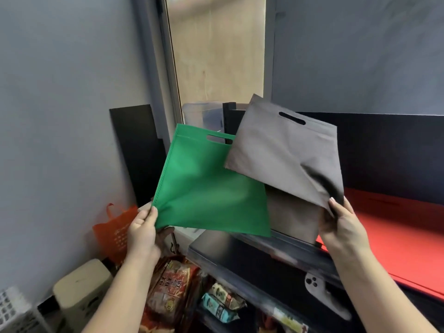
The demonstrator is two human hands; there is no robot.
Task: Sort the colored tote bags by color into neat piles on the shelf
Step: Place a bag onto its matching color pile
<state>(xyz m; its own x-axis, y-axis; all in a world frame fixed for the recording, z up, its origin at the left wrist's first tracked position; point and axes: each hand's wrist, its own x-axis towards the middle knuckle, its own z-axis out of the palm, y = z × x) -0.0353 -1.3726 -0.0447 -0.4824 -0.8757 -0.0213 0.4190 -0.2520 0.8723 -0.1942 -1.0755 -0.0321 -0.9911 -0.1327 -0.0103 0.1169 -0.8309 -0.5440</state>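
My left hand (142, 230) pinches the lower left corner of a green tote bag (204, 186), which is held up flat with its cut-out handle at the top. My right hand (342, 227) pinches the lower right corner of a grey tote bag (283, 152), raised and tilted, overlapping the green bag's upper right edge. More grey fabric (293, 219) lies below it on the black shelf (264, 255). Red tote bags (396, 234) lie flat on the shelf at the right.
An orange bag (113, 231) hangs low on the left by the grey wall. Snack packets (173, 284) sit on a lower level beneath the shelf. A cream bin (81, 289) and a white basket (14, 311) stand at the lower left. A clear box (201, 116) stands behind the bags.
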